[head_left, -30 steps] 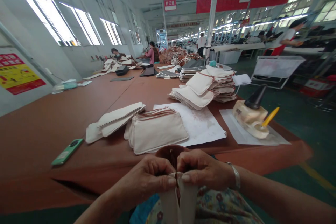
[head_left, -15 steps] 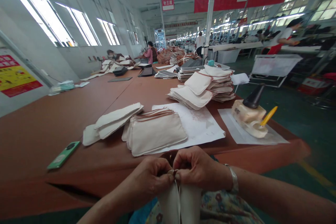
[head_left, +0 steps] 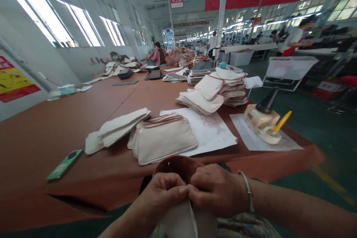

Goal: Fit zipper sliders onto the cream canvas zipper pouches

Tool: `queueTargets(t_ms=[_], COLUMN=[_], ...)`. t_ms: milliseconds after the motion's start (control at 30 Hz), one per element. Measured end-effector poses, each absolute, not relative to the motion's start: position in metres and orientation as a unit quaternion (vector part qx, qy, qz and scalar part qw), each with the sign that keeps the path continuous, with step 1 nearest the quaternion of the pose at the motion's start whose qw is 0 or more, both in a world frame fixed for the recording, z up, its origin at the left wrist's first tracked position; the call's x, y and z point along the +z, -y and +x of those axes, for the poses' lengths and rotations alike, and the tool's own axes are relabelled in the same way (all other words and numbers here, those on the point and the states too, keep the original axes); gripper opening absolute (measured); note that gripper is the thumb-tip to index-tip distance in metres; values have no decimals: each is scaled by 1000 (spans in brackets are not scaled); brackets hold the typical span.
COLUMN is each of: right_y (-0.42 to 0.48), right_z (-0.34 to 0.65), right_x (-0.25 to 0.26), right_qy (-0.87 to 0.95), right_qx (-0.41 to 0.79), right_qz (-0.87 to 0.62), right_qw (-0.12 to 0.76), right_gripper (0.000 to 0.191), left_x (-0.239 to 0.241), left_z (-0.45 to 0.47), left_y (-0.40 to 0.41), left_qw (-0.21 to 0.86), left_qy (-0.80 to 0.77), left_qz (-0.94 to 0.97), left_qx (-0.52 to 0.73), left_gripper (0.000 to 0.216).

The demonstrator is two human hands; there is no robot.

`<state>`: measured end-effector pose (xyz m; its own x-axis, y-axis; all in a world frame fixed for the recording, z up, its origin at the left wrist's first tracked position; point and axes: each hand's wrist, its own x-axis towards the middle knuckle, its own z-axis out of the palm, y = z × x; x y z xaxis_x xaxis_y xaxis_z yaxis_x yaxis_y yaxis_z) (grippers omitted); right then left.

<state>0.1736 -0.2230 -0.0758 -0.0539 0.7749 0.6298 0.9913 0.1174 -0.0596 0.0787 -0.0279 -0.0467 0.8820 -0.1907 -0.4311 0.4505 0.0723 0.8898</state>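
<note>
Low in the head view, my left hand (head_left: 164, 195) pinches the edge of a cream fabric piece (head_left: 178, 221) between thumb and fingers. My right hand (head_left: 217, 189), a bracelet at its wrist, is closed on the same edge, its fingertips touching my left thumb. The piece hangs toward my lap, with a fold or seam down its middle. A curved brown leather-like part (head_left: 181, 163) shows just beyond my hands; how it joins the fabric is hidden. Right past it on the table lies a stack of cream pieces with brown edges (head_left: 167, 137).
More cream pieces (head_left: 119, 128) lie left of the stack, white paper (head_left: 217, 137) under its right. A green phone (head_left: 64, 164) lies at the front left. At the right stands a cream container (head_left: 260, 121) with a black cone and yellow stick (head_left: 283, 121). Taller piles (head_left: 234, 89) stand behind.
Both hands have come lower, and the right fingers have curled over the edge against the left thumb. More of the brown part shows beyond them. The view has shifted slightly.
</note>
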Motion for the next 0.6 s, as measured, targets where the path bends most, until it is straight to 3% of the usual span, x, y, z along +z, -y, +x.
queueTargets(t_ms=[100,200,267,333,433,533,600], right_y=[228,233,235,236,234,231,228], right_z=[164,152,150,153,163,167,165], right_x=[-70,-60,-55,-52,-50,-51,-53], right_qy=[708,582,443,375,411,464,507], right_qx=[-173,-2,135,231,325,340,285], right_qz=[-594,-608,-629,-637,-627,-628,-622], right_qw=[340,540,624,633,577,524,524], right_gripper=[18,23,31,39,48,42,36], left_x=[-49,-46,-42,-37,-28,-21,-19], left_z=[77,76,75,75,76,75,74], left_y=[26,22,20,20,23,27,29], left_qw=[707,693,677,653,601,546,534], left_qy=[-66,-15,3,11,16,15,16], left_qz=[666,680,695,721,773,818,827], left_qx=[-230,-240,-241,-233,-202,-179,-175], left_gripper=[41,39,38,35,27,22,22])
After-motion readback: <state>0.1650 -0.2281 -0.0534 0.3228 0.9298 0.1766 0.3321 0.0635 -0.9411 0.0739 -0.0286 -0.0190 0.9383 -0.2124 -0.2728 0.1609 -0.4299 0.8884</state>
